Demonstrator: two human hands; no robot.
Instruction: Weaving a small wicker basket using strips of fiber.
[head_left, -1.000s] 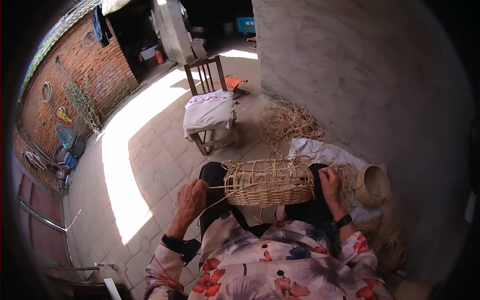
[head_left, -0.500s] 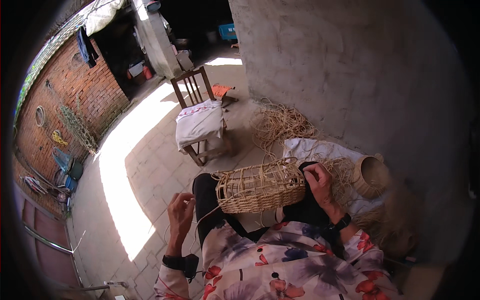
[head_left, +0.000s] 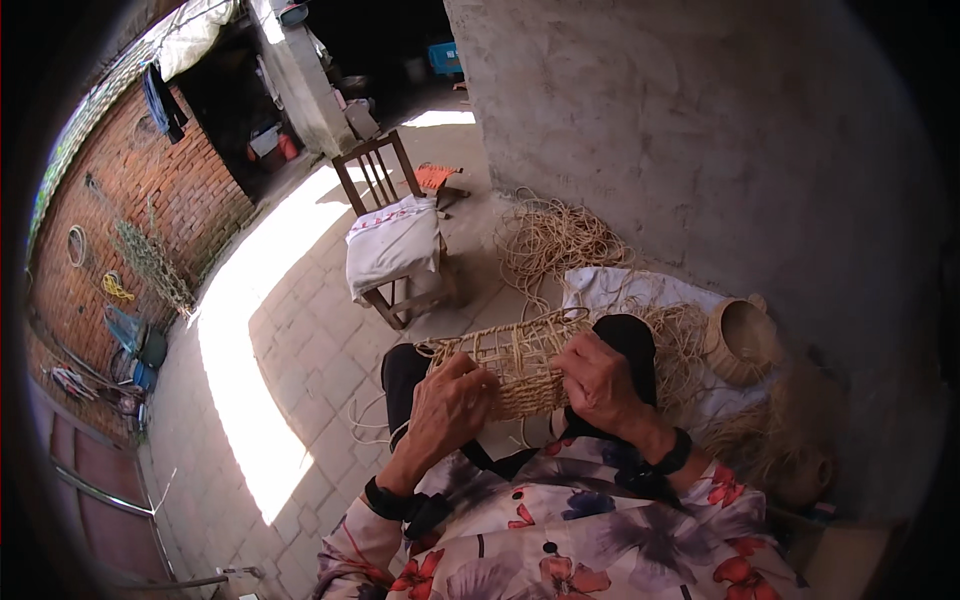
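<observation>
A half-woven basket [head_left: 520, 372] of tan cord lies on its side across my knees, close weave toward me and open strands on the far side. My left hand [head_left: 450, 402] is closed at its left end, fingers curled against the weave; the fingertips are partly hidden. At the right end my right hand [head_left: 603, 385] grips the basket with bent fingers and thumb. A loose pale cord [head_left: 366, 422] loops out beside my left knee; whether my left fingers also pinch it is hidden.
Heaps of loose tan cord [head_left: 560, 240] lie by the grey wall [head_left: 690, 130]. A round woven basket [head_left: 742, 342] rests on white cloth [head_left: 598, 285] at the right. Ahead stands a wooden chair [head_left: 378, 165] with a white cover, near an orange-topped stool [head_left: 437, 178].
My left hand has come in from beyond my left knee onto the basket's left end. My right hand has moved left and down from above the right knee onto the basket.
</observation>
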